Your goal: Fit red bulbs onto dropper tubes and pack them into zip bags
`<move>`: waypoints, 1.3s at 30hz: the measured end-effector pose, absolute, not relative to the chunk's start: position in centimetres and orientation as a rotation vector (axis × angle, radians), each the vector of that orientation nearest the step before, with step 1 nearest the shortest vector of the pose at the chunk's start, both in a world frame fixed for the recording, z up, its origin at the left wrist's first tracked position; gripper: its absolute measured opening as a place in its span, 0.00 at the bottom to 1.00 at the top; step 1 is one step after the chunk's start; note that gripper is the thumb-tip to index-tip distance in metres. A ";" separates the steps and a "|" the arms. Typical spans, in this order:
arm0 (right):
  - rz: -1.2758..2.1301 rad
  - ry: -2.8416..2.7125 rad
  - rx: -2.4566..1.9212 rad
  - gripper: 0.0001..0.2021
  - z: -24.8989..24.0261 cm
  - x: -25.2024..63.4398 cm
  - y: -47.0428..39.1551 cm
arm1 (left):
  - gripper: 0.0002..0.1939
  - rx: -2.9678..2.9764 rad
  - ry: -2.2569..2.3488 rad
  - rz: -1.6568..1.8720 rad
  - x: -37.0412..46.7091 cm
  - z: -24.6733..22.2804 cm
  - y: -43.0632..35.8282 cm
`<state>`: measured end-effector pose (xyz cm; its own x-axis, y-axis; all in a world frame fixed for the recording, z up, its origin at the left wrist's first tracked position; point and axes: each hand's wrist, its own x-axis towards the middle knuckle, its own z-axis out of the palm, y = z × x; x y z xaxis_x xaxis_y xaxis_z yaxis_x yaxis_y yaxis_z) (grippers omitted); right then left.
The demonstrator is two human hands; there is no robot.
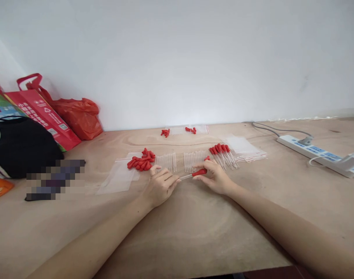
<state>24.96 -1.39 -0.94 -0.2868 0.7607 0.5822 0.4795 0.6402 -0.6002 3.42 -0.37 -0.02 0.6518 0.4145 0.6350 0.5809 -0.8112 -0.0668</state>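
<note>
Between my hands a dropper is stretched nearly level above the table: a thin clear tube with a red rubber bulb on its right end. My left hand is closed, pinching the tube near its left end. Closed fingers of my right hand grip the bulb. Another bit of red shows behind the right fingers; whether it is held I cannot tell. Just beyond lie two rows of clear tubes. Loose red bulbs are heaped at left, and several bulb-topped droppers lie at right.
Clear plastic bags lie at left and right. More bulbs sit near the wall. A white power strip with cables is at right. Shopping bags and a black bag stand at left.
</note>
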 end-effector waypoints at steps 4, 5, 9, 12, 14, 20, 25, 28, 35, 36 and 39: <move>0.941 -1.433 -0.937 0.18 -1.2 23.4 -1.7 | 0.12 -2.648 -0.932 -1.075 4.1 -0.2 -0.9; 1.029 -1.356 -0.909 0.17 -1.2 22.7 -1.8 | 0.13 -2.660 -0.958 -1.111 4.3 -0.2 -1.1; 1.148 -1.224 -0.850 0.15 -1.1 20.9 -2.1 | 0.14 -2.720 -0.988 -1.159 4.8 -0.3 -1.6; 1.039 -1.234 -0.949 0.17 -0.5 22.1 -1.1 | 0.11 -2.755 -1.024 -1.151 4.7 -0.2 -1.6; 0.840 -1.242 -1.091 0.18 -0.2 24.4 0.2 | 0.09 -2.759 -1.076 -1.126 4.6 -0.1 -1.5; 0.250 -1.359 -1.703 0.16 -0.2 30.0 3.4 | 0.06 -2.784 -1.149 -0.972 4.5 -0.3 -1.2; -0.071 -1.587 -2.051 0.15 -0.5 29.1 4.7 | 0.04 -2.784 -1.133 -0.943 4.5 -0.3 -1.3; -0.139 -1.671 -2.137 0.15 -0.5 28.4 5.4 | 0.04 -2.773 -1.123 -0.953 4.4 -0.2 -1.2; -0.206 -1.712 -2.132 0.16 -0.7 28.5 5.1 | 0.06 -2.669 -1.172 -0.976 4.2 -0.3 -0.8; -0.203 -1.727 -2.080 0.15 -0.7 28.6 4.9 | 0.06 -2.646 -1.196 -0.975 4.1 -0.3 -0.7; -0.185 -1.919 -1.820 0.14 -0.6 29.0 4.0 | 0.05 -2.556 -1.325 -0.951 3.8 -0.4 -0.3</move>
<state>29.04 4.00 -0.65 0.0046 0.9024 0.4308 0.9681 0.1039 -0.2279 3.78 -0.32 -0.41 0.4228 0.7005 0.5750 0.7688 -0.6131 0.1816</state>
